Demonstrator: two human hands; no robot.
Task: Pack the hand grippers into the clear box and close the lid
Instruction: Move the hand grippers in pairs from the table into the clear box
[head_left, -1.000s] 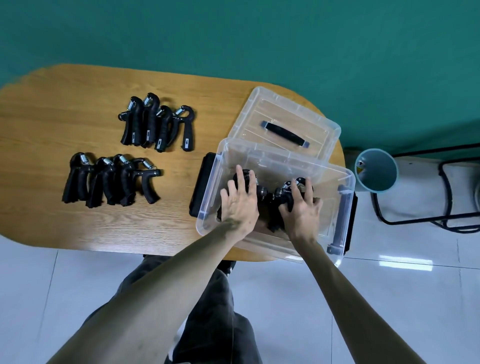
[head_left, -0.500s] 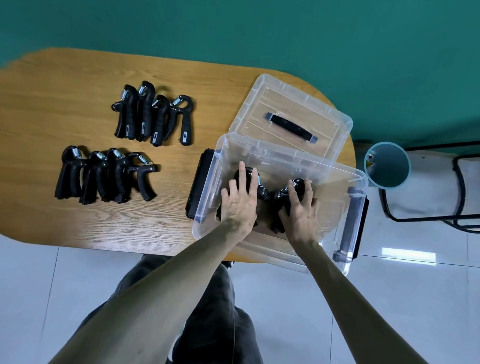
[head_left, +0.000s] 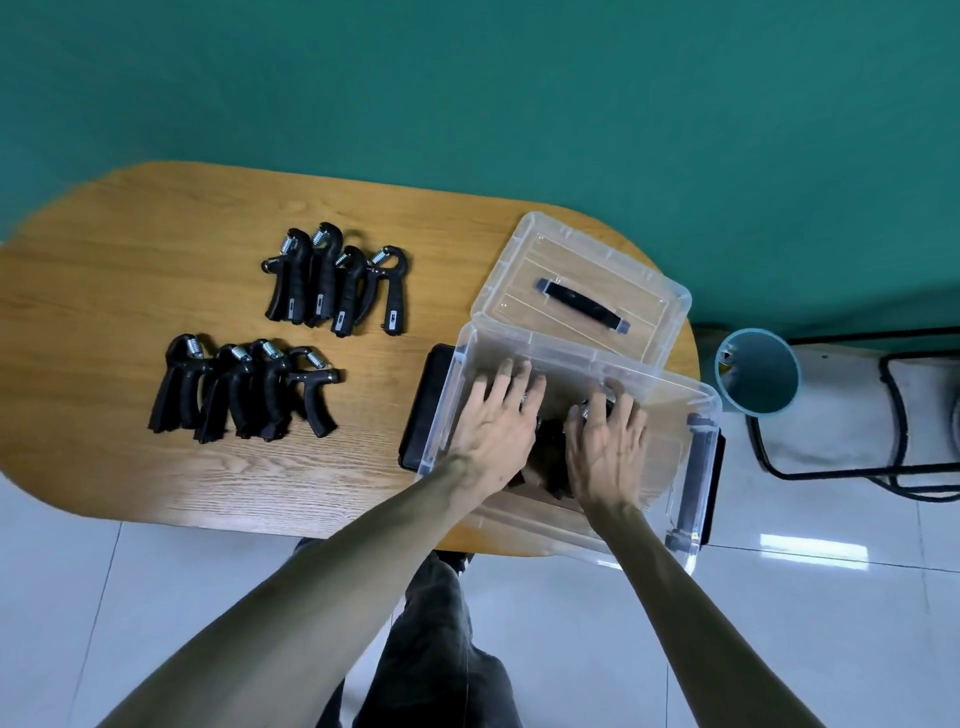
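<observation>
Both hands reach into the clear box (head_left: 691, 499) at the right end of the wooden tabletop (head_left: 130, 270), where the black hand grippers (head_left: 553, 457) already packed are largely hidden beneath the palms; how many lie inside cannot be made out. The left hand (head_left: 493, 431) lies flat with fingers straight and spread over the pile, and the right hand (head_left: 608, 452) does the same just beside it, neither grip closing around anything. The box's near right corner hangs past the table edge, and its black side latch (head_left: 423, 405) shows only as a dark slab on the left. Compared with half a second earlier, both hands have flattened and spread wider over the grippers, covering more of them. The lid (head_left: 649, 291), with its dark handle (head_left: 582, 306), lies on the tabletop just beyond the box. Two groups of loose grippers wait to the left: a far group (head_left: 337, 280) and a near group (head_left: 239, 387). Behind is a teal wall (head_left: 467, 93); below, pale floor tiles (head_left: 104, 597). A teal bin (head_left: 756, 369) stands at right beside a black-framed chair (head_left: 857, 415), partly cut off.
</observation>
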